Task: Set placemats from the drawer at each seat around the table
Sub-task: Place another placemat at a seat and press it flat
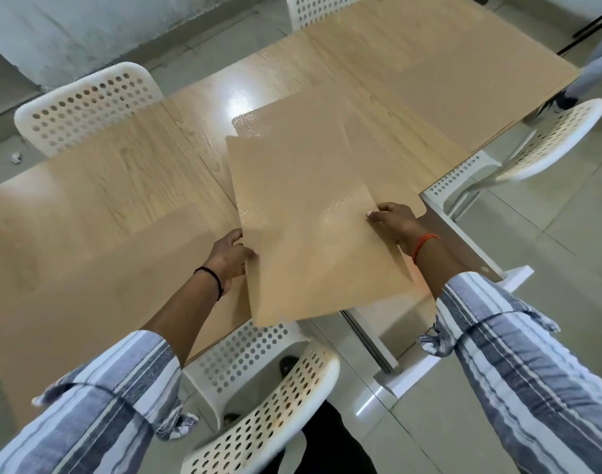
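Observation:
I hold a small stack of tan, textured placemats [306,213] above the near edge of the light wooden table [121,186]. My left hand [229,256] grips the stack's left edge with the thumb on top. My right hand [393,222] pinches its right edge. The mats are fanned, so one corner sticks out at the top and another at the right. Their near end overhangs the table edge. A mat [97,268] lies flat on the table at the near left. Another mat [464,94] lies at the far right.
White perforated chairs stand around the table: one [269,415] right below me, one [87,100] at the far left, one [552,145] at the right, one [313,8] at the top. A white open drawer [464,241] juts out under the table's right side. A person's leg [594,73] shows at the far right.

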